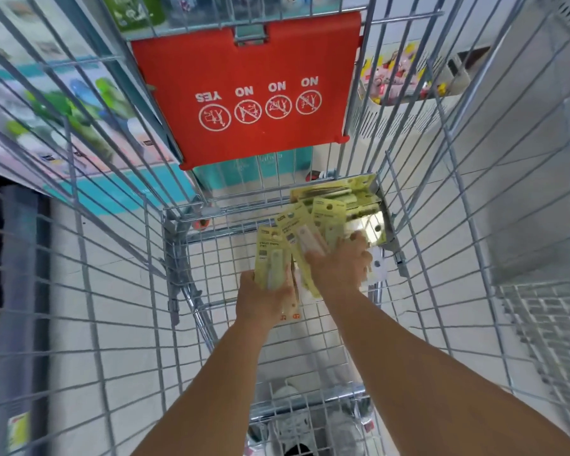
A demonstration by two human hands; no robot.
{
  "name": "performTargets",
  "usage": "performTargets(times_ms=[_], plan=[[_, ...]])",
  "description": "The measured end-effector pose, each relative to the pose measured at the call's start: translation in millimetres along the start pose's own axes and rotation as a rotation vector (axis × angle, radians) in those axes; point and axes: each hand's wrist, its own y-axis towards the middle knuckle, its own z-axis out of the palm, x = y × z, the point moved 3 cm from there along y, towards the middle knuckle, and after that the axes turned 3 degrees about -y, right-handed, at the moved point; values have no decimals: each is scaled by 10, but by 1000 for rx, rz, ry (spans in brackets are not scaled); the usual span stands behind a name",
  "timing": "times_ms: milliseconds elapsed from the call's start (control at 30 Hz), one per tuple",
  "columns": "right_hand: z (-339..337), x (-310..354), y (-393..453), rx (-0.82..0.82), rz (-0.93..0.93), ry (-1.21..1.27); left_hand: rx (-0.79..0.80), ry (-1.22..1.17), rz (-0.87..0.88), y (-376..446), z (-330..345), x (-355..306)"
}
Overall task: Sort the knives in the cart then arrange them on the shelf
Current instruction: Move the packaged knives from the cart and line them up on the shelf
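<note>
Cart (119,291): wire mesh, seen from above, both arms reaching down inside.
Red flap (247,90): upside-down white print, "YES" once and "NO" three times, each over a round pictogram.
Left hand (264,297): grip closed round a yellow-green knife pack (272,255); its print is too blurred to read.
Right hand (339,263): fingers curled on fanned knife packs (305,232).
Loose packs (339,192): far right corner of the cart floor.

the single head camera is looking steeply down and forward into the wire cart (119,245) from close above its basket. its wide lens is bowing the cart walls outward, with the red seat flap (247,90) sitting toward twelve o'clock and both forearms entering from six o'clock.
</note>
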Motion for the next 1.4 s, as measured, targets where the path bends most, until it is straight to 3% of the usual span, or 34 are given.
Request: performTargets(times_ms=[133,333,633,1067,1400], plan=[[61,-60,22,65,40,-67,-2,-16,-8,-30,32,54],[49,-72,-151,165,-166,47,-53,-31,-5,-106,0,163],[-434,12,-756,220,-339,123,-328,-126,148,-834,-425,-28],[-1429,833,-2571,328,-863,138,-569,-317,449,-2868,-1263,-662],[-1442,1476,-4369,391,-1176,257,-641,-522,626,-4077,-2773,-680]])
